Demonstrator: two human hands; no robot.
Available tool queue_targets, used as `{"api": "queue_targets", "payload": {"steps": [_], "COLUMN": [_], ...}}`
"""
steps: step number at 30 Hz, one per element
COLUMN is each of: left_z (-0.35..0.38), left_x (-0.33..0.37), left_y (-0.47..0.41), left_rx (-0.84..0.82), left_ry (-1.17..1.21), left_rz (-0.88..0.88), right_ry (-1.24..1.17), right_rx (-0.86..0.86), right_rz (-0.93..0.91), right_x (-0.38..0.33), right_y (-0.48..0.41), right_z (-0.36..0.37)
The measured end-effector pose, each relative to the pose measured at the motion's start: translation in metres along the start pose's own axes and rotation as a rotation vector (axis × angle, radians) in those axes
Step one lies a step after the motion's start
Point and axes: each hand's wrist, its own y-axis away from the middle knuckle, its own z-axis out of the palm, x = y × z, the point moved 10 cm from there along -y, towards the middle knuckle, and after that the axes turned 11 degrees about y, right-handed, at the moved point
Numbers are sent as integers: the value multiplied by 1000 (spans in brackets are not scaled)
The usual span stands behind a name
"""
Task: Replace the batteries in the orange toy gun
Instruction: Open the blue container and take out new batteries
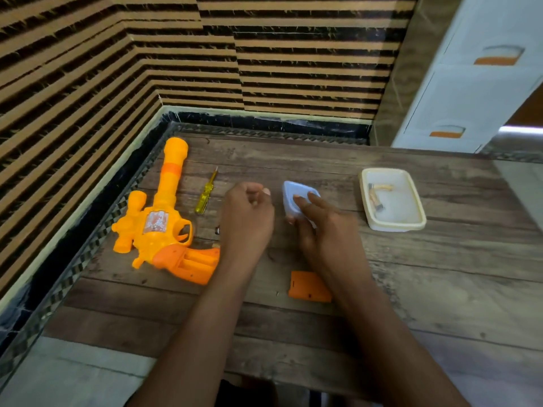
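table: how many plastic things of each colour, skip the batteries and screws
orange: 2, toy gun and battery cover
yellow: 1, screwdriver
pale blue: 1, small box
cream: 1, tray
total: 5

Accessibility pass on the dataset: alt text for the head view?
Right-hand grip holds a pale blue plastic container over a wooden table, left-hand grip curled beside. Orange plastic toy gun lies left, battery bay open, flat orange cover off.
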Motion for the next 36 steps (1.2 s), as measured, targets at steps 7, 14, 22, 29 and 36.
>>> {"api": "queue_targets", "payload": {"steps": [7, 14, 22, 29, 36], "left_z": [55, 58, 59, 65, 68], "left_x": [-33, -20, -3, 1, 0], "left_y": [29, 30, 27, 29, 27], "left_rx": [-325, -357, -413, -389, -391], "left_ry": [701, 891, 817, 766, 731], "left_rz": [-429, -403, -255, -218, -187], "right_ry": [-303, -337, -388, -612, -671], "right_rx": [149, 184, 304, 282, 300], "right_rz": [-96, -146, -95, 143, 210], "right_x": [-6, -19, -13, 12, 21], "right_y": [4, -3, 3, 6, 10], "right_z": [-32, -32, -44, -35, -36]}}
